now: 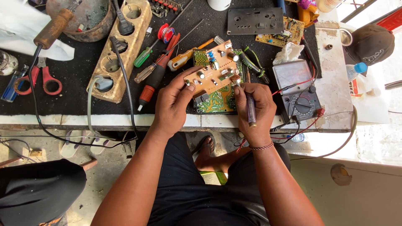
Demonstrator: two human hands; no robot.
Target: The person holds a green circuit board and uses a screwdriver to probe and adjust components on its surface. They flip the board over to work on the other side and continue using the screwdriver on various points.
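My left hand grips the near-left edge of a tan circuit board studded with small components, holding it tilted above a green circuit board lying on the dark bench. My right hand holds a slim purple-handled probe like a pen, its tip touching the tan board's right edge. A red wire runs from near this hand toward the grey multimeter just to the right.
Several screwdrivers lie left of the boards. A worn power strip, red scissors and a wooden-handled soldering iron occupy the left. Another board and a black plate lie farther back. A dark cap rests at right.
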